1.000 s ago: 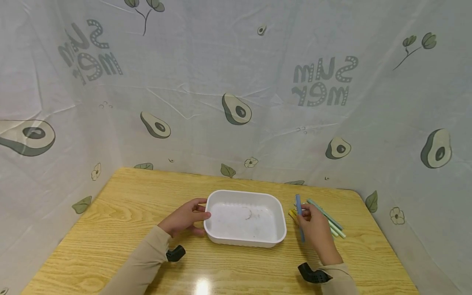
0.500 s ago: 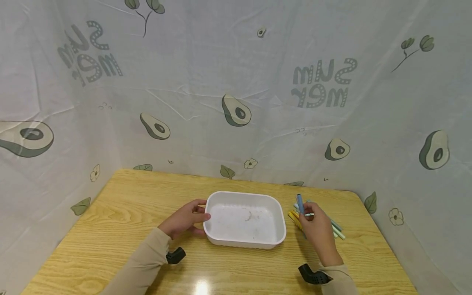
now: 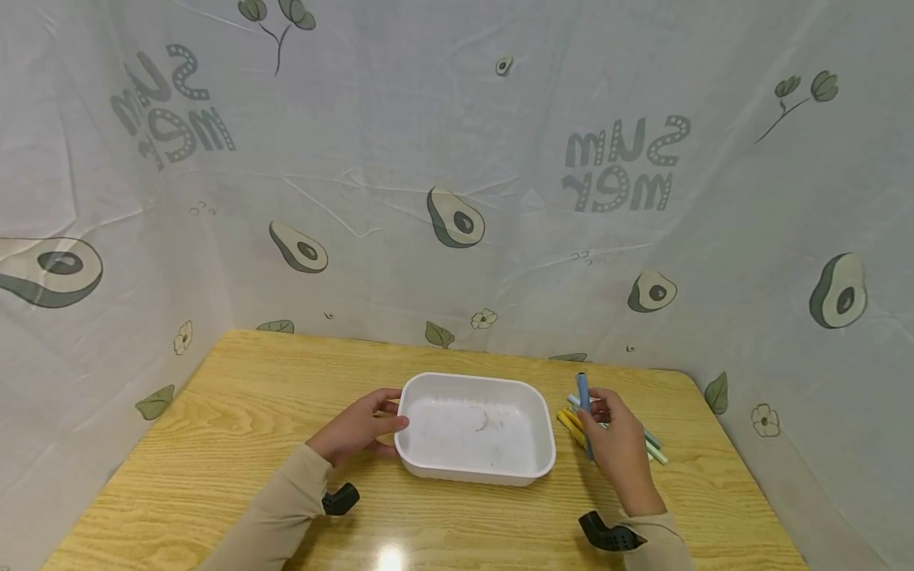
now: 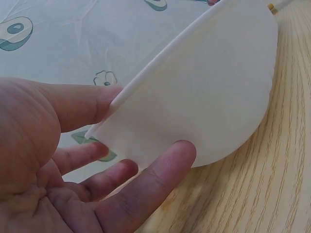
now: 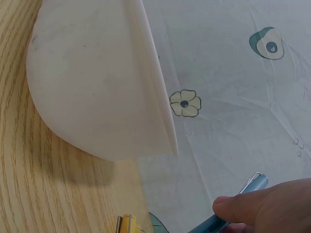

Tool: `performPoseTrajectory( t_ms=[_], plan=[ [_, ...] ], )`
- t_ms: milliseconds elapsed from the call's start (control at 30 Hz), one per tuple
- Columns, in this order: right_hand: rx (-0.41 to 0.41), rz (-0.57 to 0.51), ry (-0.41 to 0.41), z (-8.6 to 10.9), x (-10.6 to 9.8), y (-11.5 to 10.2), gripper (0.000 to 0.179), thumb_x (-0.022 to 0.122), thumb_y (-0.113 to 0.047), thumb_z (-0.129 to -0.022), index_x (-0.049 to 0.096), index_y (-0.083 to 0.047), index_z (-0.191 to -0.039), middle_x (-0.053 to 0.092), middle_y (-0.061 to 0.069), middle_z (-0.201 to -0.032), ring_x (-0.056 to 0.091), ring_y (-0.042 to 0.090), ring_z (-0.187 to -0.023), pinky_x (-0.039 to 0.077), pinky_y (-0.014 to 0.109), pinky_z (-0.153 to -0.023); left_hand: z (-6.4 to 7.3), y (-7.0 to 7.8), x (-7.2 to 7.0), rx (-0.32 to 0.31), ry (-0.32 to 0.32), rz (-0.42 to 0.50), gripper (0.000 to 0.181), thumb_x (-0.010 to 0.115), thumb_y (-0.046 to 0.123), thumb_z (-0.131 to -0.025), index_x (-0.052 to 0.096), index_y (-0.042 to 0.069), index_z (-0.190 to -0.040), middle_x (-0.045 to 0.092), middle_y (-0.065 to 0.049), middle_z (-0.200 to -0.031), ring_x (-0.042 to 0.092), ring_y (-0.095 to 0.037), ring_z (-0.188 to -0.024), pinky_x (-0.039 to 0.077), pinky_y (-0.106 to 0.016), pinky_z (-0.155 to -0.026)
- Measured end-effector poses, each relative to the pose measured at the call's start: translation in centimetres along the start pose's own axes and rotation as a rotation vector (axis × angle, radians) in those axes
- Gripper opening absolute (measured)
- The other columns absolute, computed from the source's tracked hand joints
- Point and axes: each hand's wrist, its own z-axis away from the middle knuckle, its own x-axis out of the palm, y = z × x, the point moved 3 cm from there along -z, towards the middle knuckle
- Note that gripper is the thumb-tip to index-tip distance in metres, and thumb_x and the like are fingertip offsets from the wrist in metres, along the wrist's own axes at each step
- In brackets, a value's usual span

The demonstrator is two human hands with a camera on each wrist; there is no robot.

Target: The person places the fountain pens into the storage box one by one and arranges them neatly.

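A white rectangular plastic tray [image 3: 474,436] stands on the wooden table, with dark marks on its floor. My left hand [image 3: 359,428] holds its left end, thumb over the rim and fingers along the outer wall; the left wrist view shows the thumb [image 4: 90,103] right at the rim. To the right of the tray, my right hand [image 3: 620,446] pinches a blue pen [image 3: 583,388] between thumb and fingers. The pen's metal clip and upper end show in the right wrist view, where the thumb [image 5: 238,206] presses along the blue barrel. The palm hides the other fingers.
Yellow pens [image 3: 571,427] lie under and beside the right hand. A pale green pen [image 3: 657,453] and a teal pen [image 3: 652,438] stick out behind it, partly hidden. A printed curtain [image 3: 385,277] hangs behind the table's back edge.
The blue pen has tilted, its top end now turned up toward the head camera. The right hand has shifted only slightly. The left hand and the tray keep their place.
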Motion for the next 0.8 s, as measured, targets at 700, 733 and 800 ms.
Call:
performPoseTrajectory(
  t_ms=[700, 733, 800],
  plan=[
    [-0.037, -0.026, -0.009, 0.06, -0.07, -0.67, 0.064, 0.066, -0.009, -0.101, 0.038, -0.009, -0.159, 0.062, 0.021, -0.123, 0.065, 0.038, -0.109, 0.061, 0.036, -0.074, -0.24, -0.14, -0.04, 0.007, 0.007, -0.015, 0.071, 0.072, 0.015, -0.099, 0.036, 0.009, -0.159, 0.049, -0.025, -0.132, 0.066, -0.034, -0.104, 0.065, -0.049, -0.078],
    [-0.042, -0.026, -0.004, 0.05, -0.07, -0.70, 0.064, 0.066, -0.009, -0.101, 0.039, -0.008, -0.159, 0.063, 0.021, -0.123, 0.065, 0.038, -0.109, 0.061, 0.036, -0.074, -0.24, -0.11, -0.04, 0.008, 0.009, -0.014, 0.071, 0.072, 0.015, -0.099, 0.035, 0.010, -0.159, 0.049, -0.025, -0.132, 0.066, -0.034, -0.104, 0.065, -0.049, -0.078],
    [-0.053, -0.026, 0.008, 0.00, -0.05, -0.75, 0.063, 0.067, -0.009, -0.101, 0.039, -0.008, -0.158, 0.064, 0.019, -0.121, 0.065, 0.038, -0.110, 0.060, 0.035, -0.075, -0.23, -0.06, -0.03, 0.009, 0.013, -0.013, 0.072, 0.073, 0.015, -0.099, 0.035, 0.010, -0.160, 0.049, -0.025, -0.132, 0.066, -0.034, -0.104, 0.065, -0.049, -0.077]
  ],
)
